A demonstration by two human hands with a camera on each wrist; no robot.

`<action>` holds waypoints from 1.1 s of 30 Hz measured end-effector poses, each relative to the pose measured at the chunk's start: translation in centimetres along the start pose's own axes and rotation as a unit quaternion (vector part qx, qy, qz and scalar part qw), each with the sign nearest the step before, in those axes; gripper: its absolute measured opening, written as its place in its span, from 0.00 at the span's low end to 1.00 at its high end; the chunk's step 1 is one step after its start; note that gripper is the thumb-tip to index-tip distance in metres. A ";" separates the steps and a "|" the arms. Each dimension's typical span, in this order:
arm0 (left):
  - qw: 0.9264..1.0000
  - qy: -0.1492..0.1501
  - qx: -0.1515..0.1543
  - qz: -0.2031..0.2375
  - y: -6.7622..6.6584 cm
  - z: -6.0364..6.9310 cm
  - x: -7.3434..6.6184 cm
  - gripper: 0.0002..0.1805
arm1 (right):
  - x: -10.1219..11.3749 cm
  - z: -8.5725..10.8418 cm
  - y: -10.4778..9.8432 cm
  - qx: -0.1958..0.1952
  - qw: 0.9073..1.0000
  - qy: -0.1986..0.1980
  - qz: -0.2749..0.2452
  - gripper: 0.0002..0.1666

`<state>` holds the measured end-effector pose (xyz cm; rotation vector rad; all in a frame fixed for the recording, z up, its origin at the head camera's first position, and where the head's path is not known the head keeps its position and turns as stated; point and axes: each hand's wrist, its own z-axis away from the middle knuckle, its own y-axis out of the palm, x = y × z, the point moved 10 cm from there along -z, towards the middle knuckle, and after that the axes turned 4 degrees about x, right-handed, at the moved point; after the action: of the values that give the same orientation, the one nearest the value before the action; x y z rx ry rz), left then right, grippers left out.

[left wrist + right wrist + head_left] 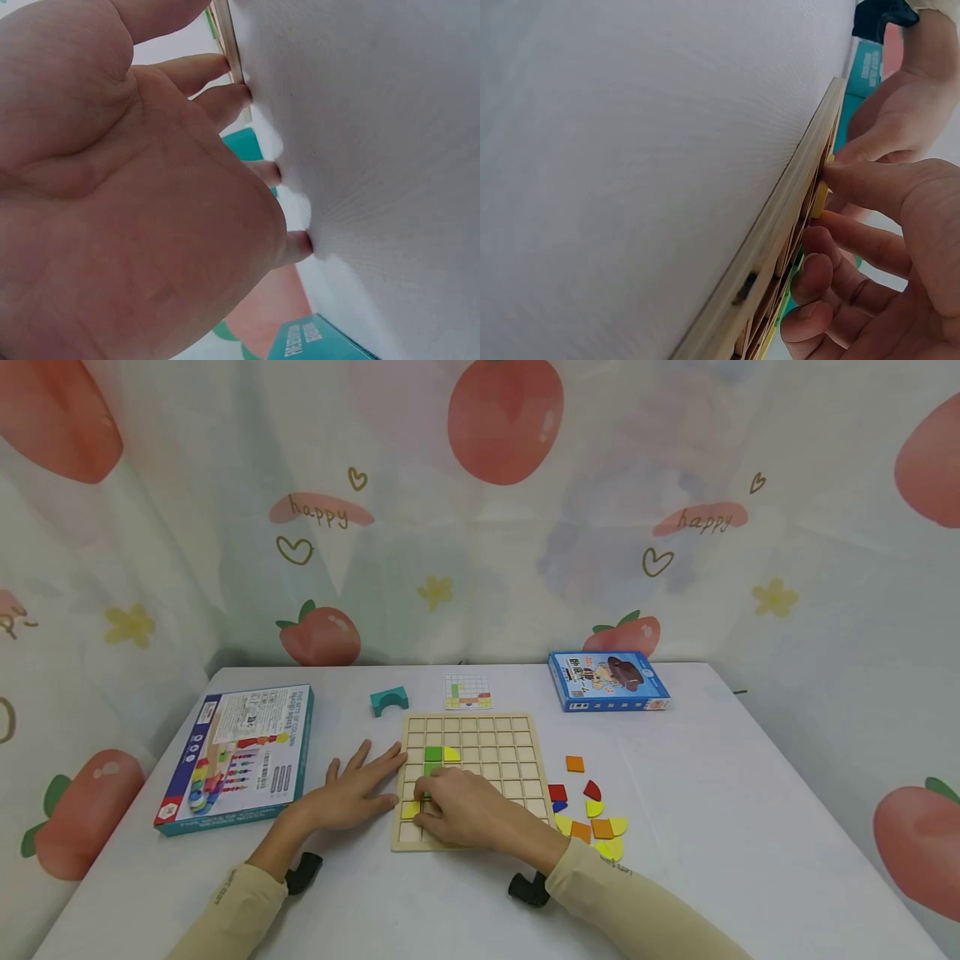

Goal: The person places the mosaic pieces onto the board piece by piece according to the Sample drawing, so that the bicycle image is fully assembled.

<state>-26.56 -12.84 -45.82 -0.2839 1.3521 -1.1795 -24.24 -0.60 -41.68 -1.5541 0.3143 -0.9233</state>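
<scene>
A wooden grid board [517, 724] lies on the table. Green square pieces [433, 752] and a yellow quarter-round piece [451, 754] sit in its upper left cells. Over the board's lower left, my right hand [468, 810] has thumb and forefinger on either side of a yellow piece [820, 199], pinching it at the grid; its exact shape is partly hidden. The other fingers of that hand curl loosely. My left hand [352, 797] is spread, palm down, at the board's left edge; some fingertips touch the frame and others rest on the table [360, 150].
Loose orange, red, blue and yellow pieces [574, 764] lie right of the board. Behind it are a pattern card [468, 680] and a teal arch block [389, 700]. A large flat box [247, 752] stands left, a blue box [607, 681] back right.
</scene>
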 end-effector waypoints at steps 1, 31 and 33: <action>1.000 0.000 0.001 0.000 0.0 0.0 0.0 0.39 | 0.0 0.0 0.0 0.000 1.000 0.000 0.000 0.15; 1.000 0.005 -0.001 0.005 0.0 0.0 -0.2 0.40 | -4.4 4.4 -2.5 -0.020 0.996 0.076 -0.040 0.16; 1.000 0.004 -0.001 0.007 0.0 0.0 -0.1 0.40 | -4.8 5.0 -2.7 -0.026 0.996 0.080 -0.039 0.16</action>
<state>-26.50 -12.76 -45.80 -0.2718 1.3598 -1.1688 -24.65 6.82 -40.67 -1.5529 0.3953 -1.1112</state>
